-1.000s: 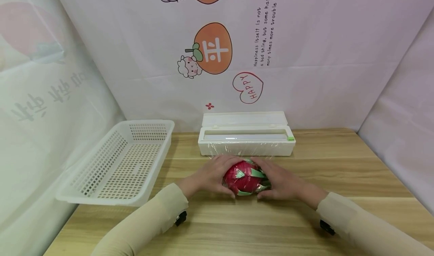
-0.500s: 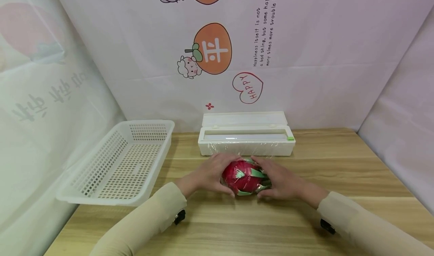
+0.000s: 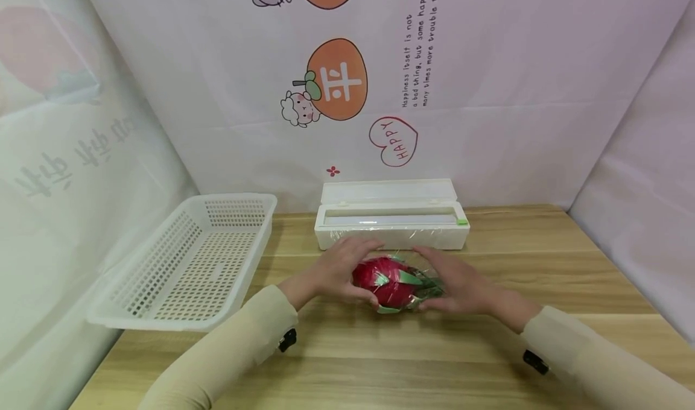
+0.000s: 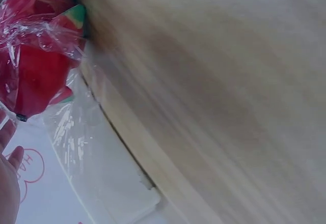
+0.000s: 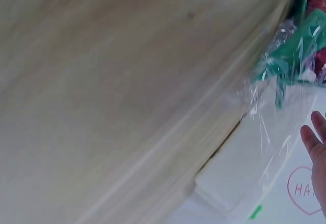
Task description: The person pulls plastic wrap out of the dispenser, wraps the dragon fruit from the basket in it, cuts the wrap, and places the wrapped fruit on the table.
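A red dragon fruit (image 3: pixel 388 282) with green scales lies on the wooden table, covered in clear plastic wrap. My left hand (image 3: pixel 342 269) is at its left end, thumb low at the near side and fingers spread above the far side. In the left wrist view, those fingers (image 4: pixel 16 155) show beside the wrapped fruit (image 4: pixel 41 76). To the right, my right hand (image 3: pixel 461 281) is spread near the fruit's green leafy end, with a gap between palm and fruit. The right wrist view shows its fingers (image 5: pixel 309 137) extended below loose film (image 5: pixel 267 127).
Behind the fruit stands a white cling-film dispenser (image 3: pixel 391 237), its lid raised and a roll inside. A white perforated plastic basket (image 3: pixel 217 321) sits at the left edge. Printed white sheeting (image 3: pixel 488 157) forms walls at the back and sides of the table (image 3: pixel 407 368).
My right hand has moved right, away from the fruit, uncovering more of its green leafy end. The left hand's fingers have lifted and spread. The fruit stays about where it was.
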`<state>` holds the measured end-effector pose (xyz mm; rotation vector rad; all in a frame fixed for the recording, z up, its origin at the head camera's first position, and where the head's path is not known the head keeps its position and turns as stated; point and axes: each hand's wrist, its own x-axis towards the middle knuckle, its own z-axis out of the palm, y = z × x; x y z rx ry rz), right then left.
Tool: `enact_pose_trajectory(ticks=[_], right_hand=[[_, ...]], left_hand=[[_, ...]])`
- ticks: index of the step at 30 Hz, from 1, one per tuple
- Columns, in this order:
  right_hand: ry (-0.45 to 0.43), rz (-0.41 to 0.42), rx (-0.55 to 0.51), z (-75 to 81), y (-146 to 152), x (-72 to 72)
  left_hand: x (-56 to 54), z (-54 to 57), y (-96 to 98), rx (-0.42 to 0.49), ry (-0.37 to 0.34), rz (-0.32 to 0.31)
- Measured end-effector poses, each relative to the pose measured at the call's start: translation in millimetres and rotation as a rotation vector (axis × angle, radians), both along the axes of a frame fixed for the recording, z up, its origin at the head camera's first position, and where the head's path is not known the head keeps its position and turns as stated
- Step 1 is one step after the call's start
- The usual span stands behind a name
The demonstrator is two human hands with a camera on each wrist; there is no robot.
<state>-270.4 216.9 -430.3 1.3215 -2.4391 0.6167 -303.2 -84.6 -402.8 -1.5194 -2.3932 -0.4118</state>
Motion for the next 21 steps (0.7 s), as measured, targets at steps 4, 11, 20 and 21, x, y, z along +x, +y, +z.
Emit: enact_pose_trajectory(ticks=[4, 11, 20, 21], right_hand=[[-0.016, -0.056, -0.006, 4.9, 10, 0.0], [-0.018, -0.133, -0.071, 15.9, 22, -4.2], [-0.084, -0.355, -0.163, 18.8, 40, -17.7], [-0.100, -0.378, -0.174, 18.4, 42, -19.0]], left_hand=[[-0.9, 6.5, 5.3, -0.007, -0.009, 0.003], [-6.7, 17.1, 18.1, -0.021, 0.028, 0.014], [-16.5, 34.0, 36.1, -0.020, 0.087, 0.017], [-17.6, 35.9, 37.9, -0.023, 0.093, 0.019]])
